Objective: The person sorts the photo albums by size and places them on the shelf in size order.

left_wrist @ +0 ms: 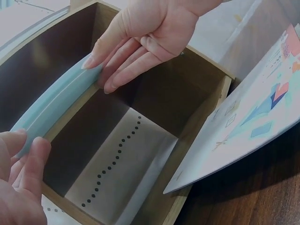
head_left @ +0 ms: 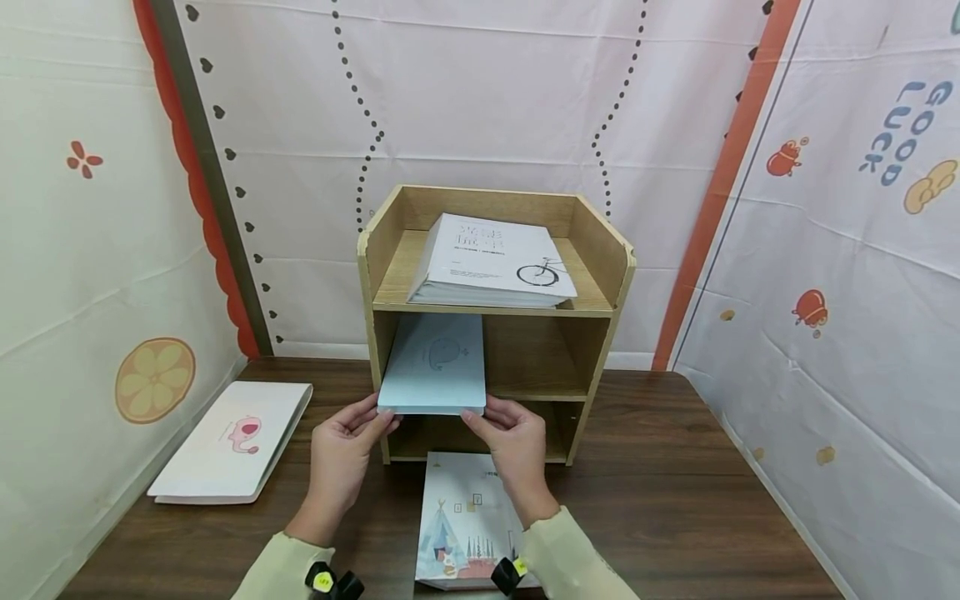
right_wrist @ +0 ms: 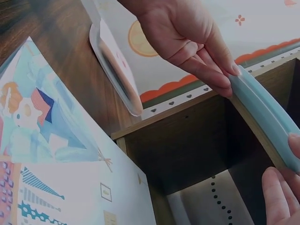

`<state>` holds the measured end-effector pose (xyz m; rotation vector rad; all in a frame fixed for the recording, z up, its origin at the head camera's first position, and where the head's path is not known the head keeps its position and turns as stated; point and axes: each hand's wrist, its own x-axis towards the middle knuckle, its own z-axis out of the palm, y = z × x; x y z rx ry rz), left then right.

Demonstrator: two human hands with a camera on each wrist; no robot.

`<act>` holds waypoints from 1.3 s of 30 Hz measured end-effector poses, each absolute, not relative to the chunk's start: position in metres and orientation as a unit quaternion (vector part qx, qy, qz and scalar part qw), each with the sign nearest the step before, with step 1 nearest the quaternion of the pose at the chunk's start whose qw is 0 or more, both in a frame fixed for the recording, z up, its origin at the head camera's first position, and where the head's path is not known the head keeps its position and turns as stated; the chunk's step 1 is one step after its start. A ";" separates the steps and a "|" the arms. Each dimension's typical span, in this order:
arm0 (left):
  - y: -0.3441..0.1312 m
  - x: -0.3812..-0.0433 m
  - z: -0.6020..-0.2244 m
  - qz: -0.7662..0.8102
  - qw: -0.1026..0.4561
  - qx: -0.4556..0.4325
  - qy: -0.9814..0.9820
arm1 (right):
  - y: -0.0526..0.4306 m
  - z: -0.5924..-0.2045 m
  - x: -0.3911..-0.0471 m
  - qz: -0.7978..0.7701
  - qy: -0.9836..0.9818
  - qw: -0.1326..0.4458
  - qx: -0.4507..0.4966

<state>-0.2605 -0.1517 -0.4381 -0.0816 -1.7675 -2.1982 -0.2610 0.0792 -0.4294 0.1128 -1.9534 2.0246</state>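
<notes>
A light blue notebook [head_left: 433, 358] with a whale drawing lies partly inside the middle level of a wooden shelf [head_left: 532, 357], its near edge at the front of the board. My left hand [head_left: 341, 454] pinches the near left corner between thumb and fingers. At the near right corner my right hand [head_left: 517, 446] holds it the same way. In the left wrist view both hands grip the ends of the blue notebook's edge [left_wrist: 58, 101]. The right wrist view shows the same blue edge [right_wrist: 265, 110] between the hands.
White books [head_left: 495, 258] with a bicycle picture lie on the shelf's top level. A white notebook [head_left: 232, 442] with a pink elephant lies at the left of the brown table [head_left: 675, 492]. A book with a tent picture [head_left: 465, 517] lies before the shelf, between my forearms.
</notes>
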 end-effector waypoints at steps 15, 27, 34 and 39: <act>-0.149 -0.263 -0.439 -0.754 0.196 -0.027 -0.626 | 0.077 -0.438 -0.267 0.696 -0.683 0.216 0.048; -0.148 -0.266 -0.439 -0.727 0.225 -0.026 -0.648 | 0.075 -0.440 -0.271 0.696 -0.675 0.241 0.046; -0.149 -0.267 -0.437 -0.703 0.239 -0.017 -0.669 | 0.074 -0.440 -0.272 0.711 -0.661 0.233 0.054; -0.149 -0.267 -0.436 -0.700 0.241 -0.013 -0.672 | 0.075 -0.440 -0.272 0.710 -0.664 0.227 0.053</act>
